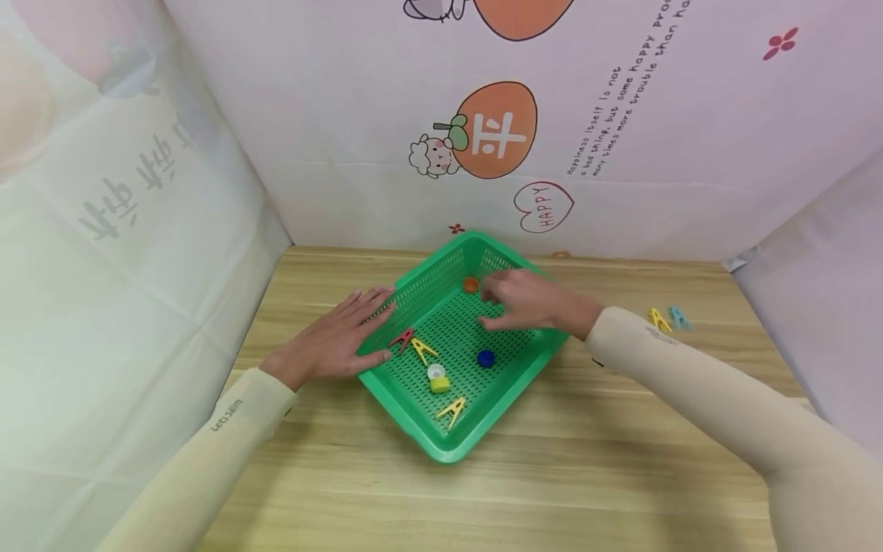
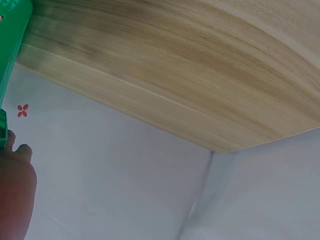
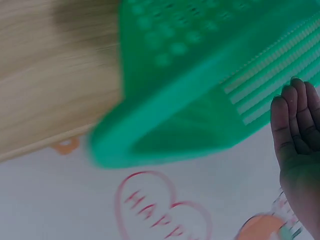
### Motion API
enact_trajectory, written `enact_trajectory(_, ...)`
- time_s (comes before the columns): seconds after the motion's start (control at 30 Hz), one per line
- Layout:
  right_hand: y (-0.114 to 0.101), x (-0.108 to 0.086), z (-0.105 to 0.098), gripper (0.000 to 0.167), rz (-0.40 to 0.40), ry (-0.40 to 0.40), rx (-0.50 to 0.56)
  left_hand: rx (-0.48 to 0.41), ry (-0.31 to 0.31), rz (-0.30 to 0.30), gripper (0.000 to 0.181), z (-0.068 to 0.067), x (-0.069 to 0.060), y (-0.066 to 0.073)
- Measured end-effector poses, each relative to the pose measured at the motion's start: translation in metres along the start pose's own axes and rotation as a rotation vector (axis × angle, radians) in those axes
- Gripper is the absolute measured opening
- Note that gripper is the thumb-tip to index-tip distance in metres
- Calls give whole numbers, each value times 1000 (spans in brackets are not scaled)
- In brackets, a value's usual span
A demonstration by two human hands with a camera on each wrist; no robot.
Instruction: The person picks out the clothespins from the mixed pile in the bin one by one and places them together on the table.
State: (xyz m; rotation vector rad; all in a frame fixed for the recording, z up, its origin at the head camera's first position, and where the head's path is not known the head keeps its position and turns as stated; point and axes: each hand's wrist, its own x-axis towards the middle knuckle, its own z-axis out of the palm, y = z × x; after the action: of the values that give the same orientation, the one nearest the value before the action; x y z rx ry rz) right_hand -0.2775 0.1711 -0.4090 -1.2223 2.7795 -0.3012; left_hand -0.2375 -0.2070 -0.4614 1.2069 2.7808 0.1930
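Head view: a person's two hands work at a green basket (image 1: 447,454) on a wooden table (image 1: 538,483). The left hand (image 1: 345,334) lies over the basket's left rim, its fingers straight and gripping nothing that shows. The right hand (image 1: 530,300) hangs inside the basket with fingers bent and thumb apart; no object shows in its grasp.

The step in hand looks like reaching among the small pieces. Picking one up would call for lowering the right fingertips and pinching, with the left hand steadying the rim.

Inside the basket, an orange cap (image 1: 471,285) sits in the far corner, near the right fingers. A blue cap (image 1: 486,359) lies nearer the viewer. To its left, a white cap (image 1: 435,372) appears to touch a yellow cap (image 1: 440,385). A red clip (image 1: 403,340) and two yellow clips (image 1: 424,351) lie there too. Outside, beyond the right forearm, a yellow clip and a blue clip (image 1: 679,317) rest on the table.
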Motion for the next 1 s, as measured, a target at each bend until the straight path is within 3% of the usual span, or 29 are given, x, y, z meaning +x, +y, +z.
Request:
enact_trajectory(0.2, -19, 25, 9, 33, -73, -43, -47, -9, -8, -5, 87, 0, 0, 0)
enact_trajectory(0.6, -42, 61, 19, 37, -106, -149, -73, -13, 1, -6, 88, -2, -2, 0)
enact_trajectory(0.8, -52, 77, 31, 48, -138, -226, -94, -8, 17, 2, 86, -3, -2, 0)
enact_trajectory(1.0, -60, 90, 43, 43, -113, -328, -129, 2, 12, 5, 87, -2, -1, 0)
